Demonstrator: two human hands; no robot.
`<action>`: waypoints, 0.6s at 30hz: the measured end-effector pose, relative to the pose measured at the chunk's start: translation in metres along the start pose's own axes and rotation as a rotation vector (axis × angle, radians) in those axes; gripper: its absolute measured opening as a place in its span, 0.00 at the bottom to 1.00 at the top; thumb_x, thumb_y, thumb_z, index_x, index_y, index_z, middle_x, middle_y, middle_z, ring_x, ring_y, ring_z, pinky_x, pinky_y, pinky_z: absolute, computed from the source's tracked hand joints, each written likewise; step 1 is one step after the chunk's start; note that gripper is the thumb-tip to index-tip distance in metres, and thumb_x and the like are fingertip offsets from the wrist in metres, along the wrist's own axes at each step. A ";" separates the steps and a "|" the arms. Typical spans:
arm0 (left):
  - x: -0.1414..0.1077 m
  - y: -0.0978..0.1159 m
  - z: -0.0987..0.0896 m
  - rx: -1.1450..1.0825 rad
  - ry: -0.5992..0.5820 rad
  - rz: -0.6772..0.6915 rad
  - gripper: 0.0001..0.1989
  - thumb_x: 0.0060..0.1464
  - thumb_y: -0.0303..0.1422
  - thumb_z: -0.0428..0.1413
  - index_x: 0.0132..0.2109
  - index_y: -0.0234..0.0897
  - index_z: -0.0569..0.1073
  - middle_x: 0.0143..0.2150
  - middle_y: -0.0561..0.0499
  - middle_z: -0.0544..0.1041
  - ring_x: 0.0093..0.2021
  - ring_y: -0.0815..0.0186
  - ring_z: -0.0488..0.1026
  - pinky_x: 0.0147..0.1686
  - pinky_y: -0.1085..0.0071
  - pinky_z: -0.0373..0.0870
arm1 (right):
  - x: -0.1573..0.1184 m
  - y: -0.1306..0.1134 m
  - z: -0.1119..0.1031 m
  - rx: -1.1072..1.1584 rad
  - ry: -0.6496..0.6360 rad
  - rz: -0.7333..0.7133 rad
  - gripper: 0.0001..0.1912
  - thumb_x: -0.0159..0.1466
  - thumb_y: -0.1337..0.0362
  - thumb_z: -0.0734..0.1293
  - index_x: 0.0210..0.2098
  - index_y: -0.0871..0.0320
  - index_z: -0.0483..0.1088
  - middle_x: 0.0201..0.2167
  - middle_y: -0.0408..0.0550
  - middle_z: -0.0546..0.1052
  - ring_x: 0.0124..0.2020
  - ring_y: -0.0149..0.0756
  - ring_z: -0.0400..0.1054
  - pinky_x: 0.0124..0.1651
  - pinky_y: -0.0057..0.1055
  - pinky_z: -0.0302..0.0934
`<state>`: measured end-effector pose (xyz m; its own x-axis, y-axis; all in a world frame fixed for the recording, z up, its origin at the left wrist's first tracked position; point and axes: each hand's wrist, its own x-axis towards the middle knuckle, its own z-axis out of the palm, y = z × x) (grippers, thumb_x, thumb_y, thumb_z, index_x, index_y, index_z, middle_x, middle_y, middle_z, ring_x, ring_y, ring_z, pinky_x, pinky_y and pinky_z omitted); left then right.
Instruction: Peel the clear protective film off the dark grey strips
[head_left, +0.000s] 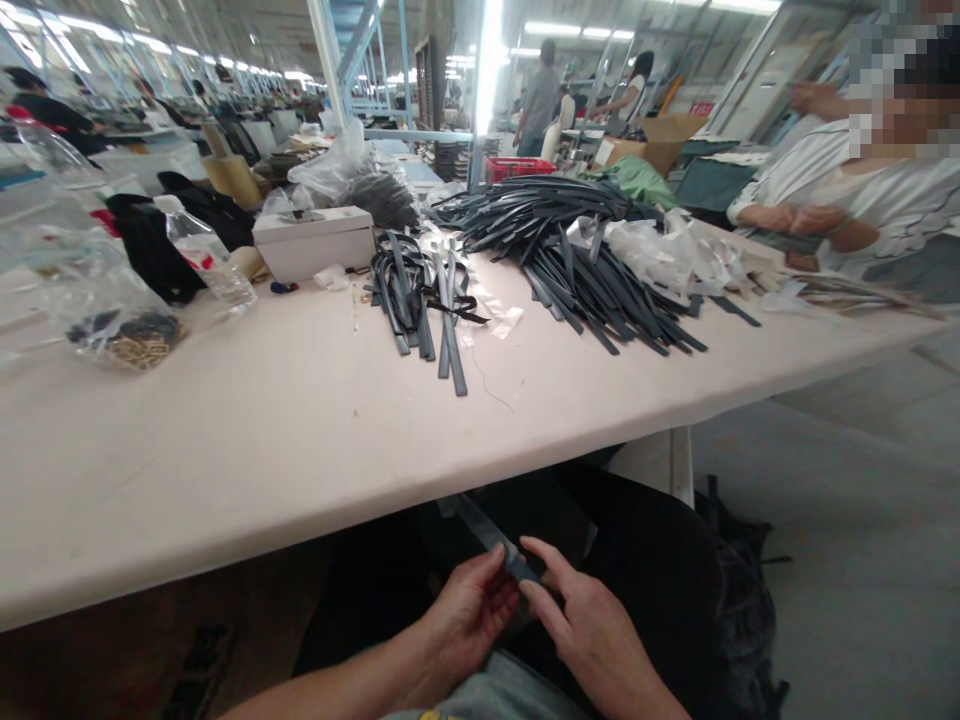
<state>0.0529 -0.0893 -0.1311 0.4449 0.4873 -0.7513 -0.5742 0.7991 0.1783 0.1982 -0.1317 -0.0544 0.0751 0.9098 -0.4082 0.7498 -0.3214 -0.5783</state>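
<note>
A flat dark grey strap (486, 528) slants over my lap, below the table's front edge. My left hand (474, 610) is closed on it, thumb on top and fingers curled beneath. My right hand (589, 615) pinches the strap's near end between thumb and forefinger. On the table, a small bunch of similar straps (452, 350) lies nearest to my hands. Behind it to the right is a large heap of the same grey straps (600, 285).
The pale table (247, 450) holds a white box (313, 243), a plastic bottle (206, 255) and a clear bag of small metal parts (139, 340). Crumpled clear plastic (667, 245) lies on the heap. A person (847, 200) sits at the right end. Dark straps (742, 600) hang at my right.
</note>
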 end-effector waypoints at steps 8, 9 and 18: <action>-0.003 -0.001 0.003 -0.008 -0.054 -0.064 0.07 0.57 0.29 0.61 0.40 0.27 0.77 0.35 0.45 0.81 0.33 0.66 0.79 0.32 0.75 0.75 | -0.006 0.000 -0.007 -0.051 0.042 0.021 0.22 0.66 0.56 0.55 0.58 0.45 0.64 0.33 0.43 0.80 0.35 0.40 0.75 0.38 0.34 0.62; -0.004 -0.003 0.003 -0.004 -0.085 -0.067 0.07 0.57 0.28 0.61 0.40 0.27 0.77 0.35 0.44 0.81 0.33 0.66 0.79 0.34 0.75 0.76 | -0.002 -0.003 -0.002 -0.069 0.046 0.009 0.22 0.67 0.57 0.55 0.58 0.46 0.64 0.36 0.45 0.80 0.37 0.41 0.75 0.39 0.35 0.62; -0.007 0.000 0.003 0.021 -0.024 -0.052 0.07 0.57 0.31 0.61 0.38 0.29 0.77 0.32 0.47 0.80 0.32 0.68 0.78 0.29 0.77 0.73 | -0.008 0.002 -0.019 -0.005 0.055 0.041 0.22 0.65 0.53 0.58 0.58 0.44 0.63 0.28 0.39 0.78 0.31 0.37 0.73 0.37 0.33 0.61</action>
<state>0.0522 -0.0915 -0.1242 0.4900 0.4529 -0.7448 -0.5357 0.8305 0.1526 0.2117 -0.1342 -0.0388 0.1422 0.9089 -0.3921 0.7487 -0.3579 -0.5580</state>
